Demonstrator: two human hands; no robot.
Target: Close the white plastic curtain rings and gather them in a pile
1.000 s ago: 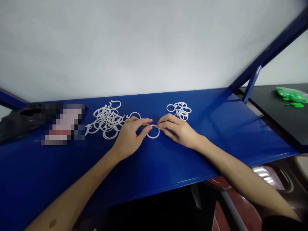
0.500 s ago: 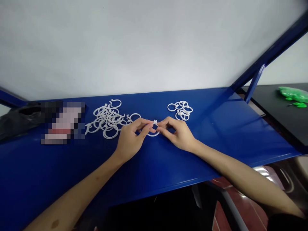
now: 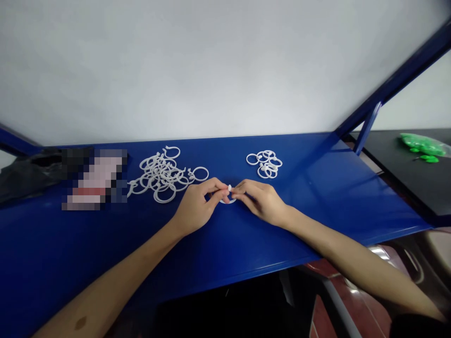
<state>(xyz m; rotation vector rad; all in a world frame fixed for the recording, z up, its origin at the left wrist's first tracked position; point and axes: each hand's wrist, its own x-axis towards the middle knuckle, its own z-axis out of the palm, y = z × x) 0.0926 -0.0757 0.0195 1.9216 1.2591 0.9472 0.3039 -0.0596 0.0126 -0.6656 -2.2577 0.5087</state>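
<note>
Over the middle of the blue table, my left hand (image 3: 199, 204) and my right hand (image 3: 260, 202) pinch one white plastic ring (image 3: 228, 202) between them. Its small knob sticks up between the fingertips, and its lower curve shows beneath them; the fingers cover the rest. To the left lies a tangled pile of white rings (image 3: 165, 195), several of them open at their ends. One loose ring (image 3: 200, 167) rests at that pile's right edge, just beyond my left hand. A smaller cluster of white rings (image 3: 268, 176) lies behind my right hand, and those look closed.
A blurred-out pinkish object (image 3: 95, 180) and a black plastic bag (image 3: 28, 173) lie at the table's left. A blue frame post (image 3: 368, 126) rises at the right back corner. Beyond it, a black table (image 3: 416, 173) bears a bag of green pieces (image 3: 423, 143).
Both hands have drawn closer together around the ring, so less of it shows between the fingers. The view has shifted slightly; the two groups of rings look unchanged.
</note>
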